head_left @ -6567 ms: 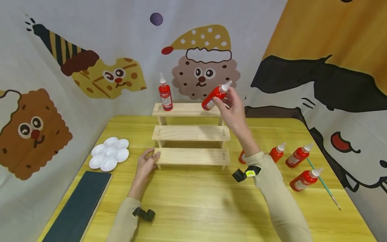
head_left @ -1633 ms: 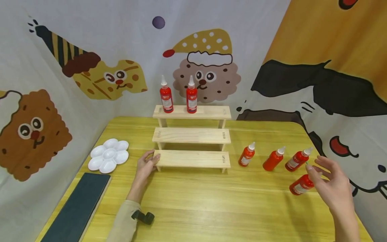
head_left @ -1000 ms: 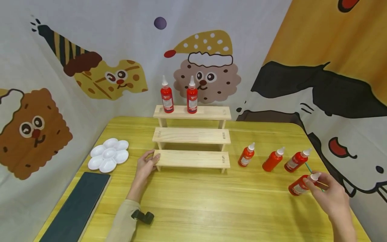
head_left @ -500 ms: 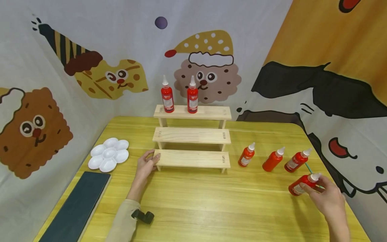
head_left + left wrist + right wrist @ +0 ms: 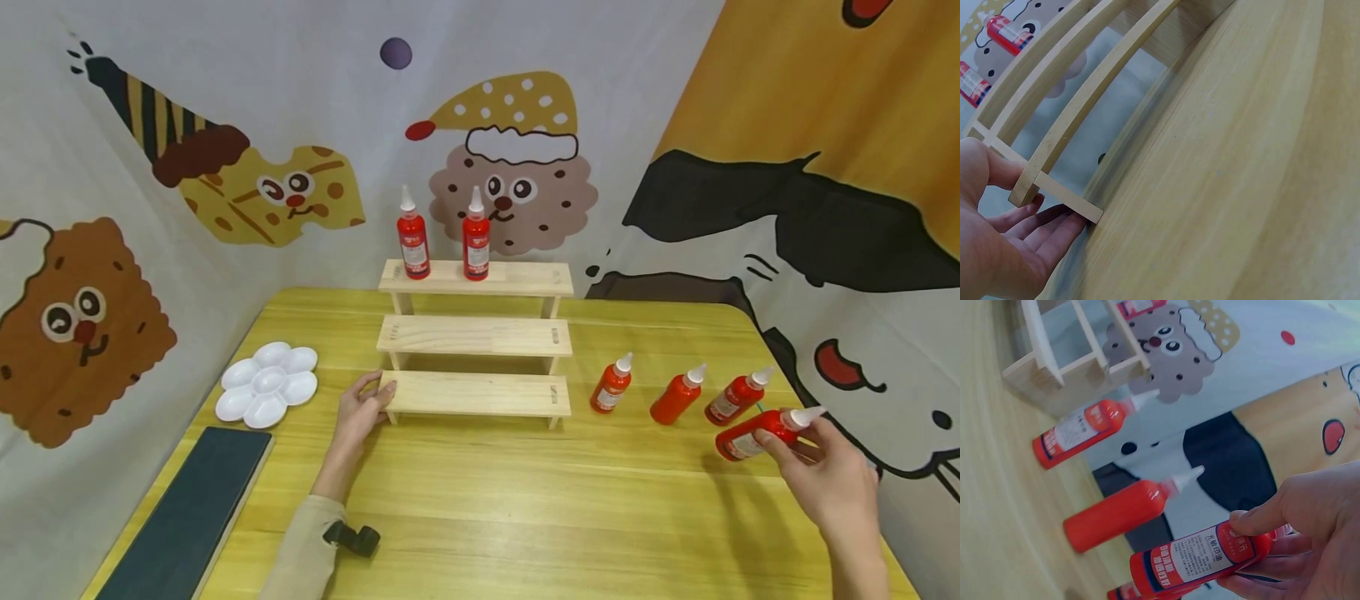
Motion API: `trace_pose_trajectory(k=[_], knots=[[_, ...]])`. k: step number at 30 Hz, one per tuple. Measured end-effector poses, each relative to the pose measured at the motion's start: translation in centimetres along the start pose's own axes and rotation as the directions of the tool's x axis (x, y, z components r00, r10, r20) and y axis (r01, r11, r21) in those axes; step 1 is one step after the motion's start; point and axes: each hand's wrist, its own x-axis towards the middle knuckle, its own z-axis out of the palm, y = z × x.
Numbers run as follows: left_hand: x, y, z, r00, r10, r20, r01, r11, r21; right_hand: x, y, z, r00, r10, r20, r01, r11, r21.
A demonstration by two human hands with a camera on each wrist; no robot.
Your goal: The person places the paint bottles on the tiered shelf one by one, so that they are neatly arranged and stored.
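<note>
In the head view my right hand [image 5: 832, 479] pinches a red ink bottle [image 5: 746, 440] with a white pointed cap, near its neck. The bottle leans toward the right and hangs just above the table; its label faces the camera in the right wrist view. My left hand [image 5: 362, 412] grips the left end of a three-step wooden shelf [image 5: 476, 393] at its lowest board, thumb on top. The left wrist view shows the fingers against the shelf's side leg. Two matching bottles, one at left [image 5: 413, 243] and one nearer the middle [image 5: 476, 243], stand upright on the top board.
Three more red bottles [image 5: 611, 385] stand on the table right of the shelf. A green brush [image 5: 761, 407] lies mostly hidden behind the held bottle and right hand. At left are a white flower-shaped palette [image 5: 267, 383] and a dark flat board [image 5: 191, 508].
The second bottle, earlier in my right hand, now stands on the top board. My right hand has moved to the right, taken another bottle and lifted it slightly. The left hand stays put.
</note>
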Motion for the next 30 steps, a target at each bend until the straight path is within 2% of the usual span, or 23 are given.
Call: trace_pose_trajectory(k=[8,13,18,25,30], knots=[[0.0,0.0,0.0,1.000,0.005,-0.002,-0.005,1.000,-0.017,-0.2,-2.4,-0.9,0.996,-0.046,-0.079,0.054,0.993,0.101],[0.1,-0.1,-0.1,1.000,0.004,-0.007,-0.004,1.000,-0.006,0.2,-4.0,-1.2,0.996,-0.012,-0.084,0.025,0.988,0.153],[0.0,-0.1,0.0,1.000,0.000,-0.013,0.001,1.000,0.016,0.9,-6.0,-1.1,0.994,0.006,-0.111,0.021,0.970,0.242],[-0.2,0.0,0.1,1.000,-0.001,-0.017,0.001,1.000,0.023,2.2,-9.0,-0.5,0.995,0.004,-0.101,0.030,0.942,0.333],[-0.2,0.2,0.2,1.000,-0.002,-0.017,0.002,1.000,0.021,3.2,-10.9,0.2,0.995,-0.036,-0.092,0.070,0.913,0.402]])
